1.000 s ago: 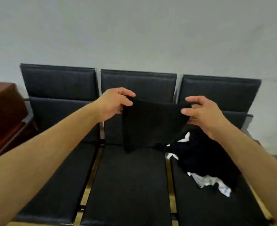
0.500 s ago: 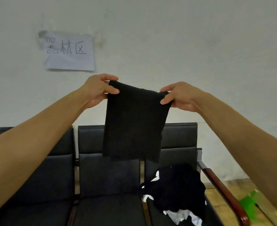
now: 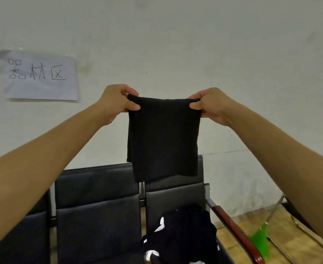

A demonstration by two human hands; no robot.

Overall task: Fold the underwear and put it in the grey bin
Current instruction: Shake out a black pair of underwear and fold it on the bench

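Underwear [image 3: 163, 138], black, hangs in air above chairs [image 3: 97, 212], w/ left hand [image 3: 117, 102] & right hand [image 3: 211, 104] fingers pinching its top corners. Pile of clothes [image 3: 183, 237] lies on right seat.

paper sign [image 3: 39, 76] on wall | black bench seats [image 3: 97, 216] below | green broom [image 3: 259, 241] on floor, right

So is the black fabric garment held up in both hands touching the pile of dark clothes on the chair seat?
Apart. In the head view the black garment hangs well above the clothes pile, with chair back visible between them.
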